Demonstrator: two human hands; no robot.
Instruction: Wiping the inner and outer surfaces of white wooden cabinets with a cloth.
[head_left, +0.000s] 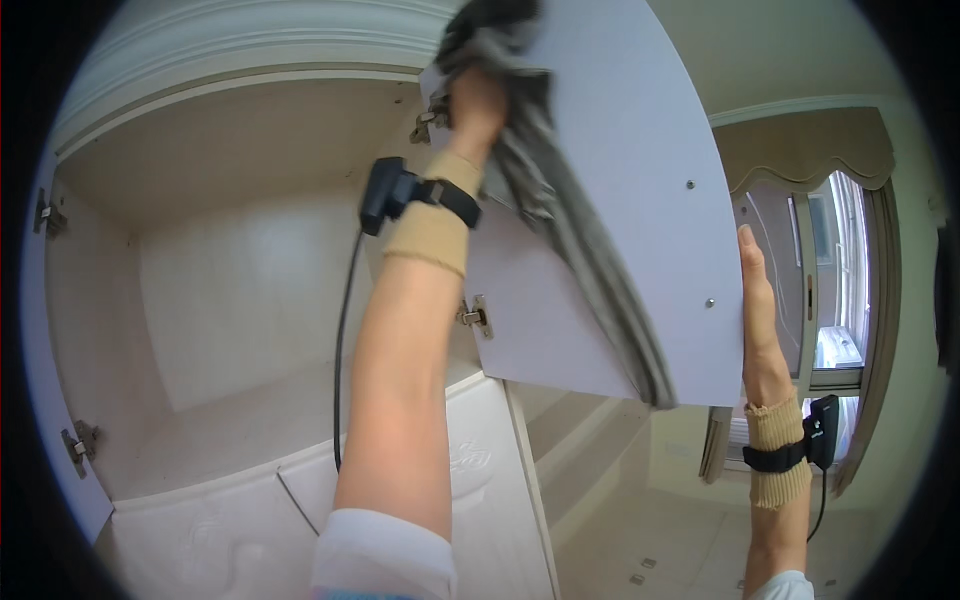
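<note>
My left hand (478, 105), blurred, grips a grey cloth (555, 195) against the inner face of an open white cabinet door (600, 150), near its upper hinge (426, 126). A long end of the cloth hangs down past the door's bottom edge. At the door's outer edge is my right hand (759, 307), seen edge-on with one digit pointing up. Its other fingers are hidden, so their grip does not show. Both wrists wear a tan knitted band with a black strapped device.
The open cabinet compartment (247, 285) is on the left, with another open door (64, 375) at its far side. Below are white panels with raised ornament (472, 457). A curtained window (832, 262) stands on the right. A cable (341, 360) trails from the left wrist device.
</note>
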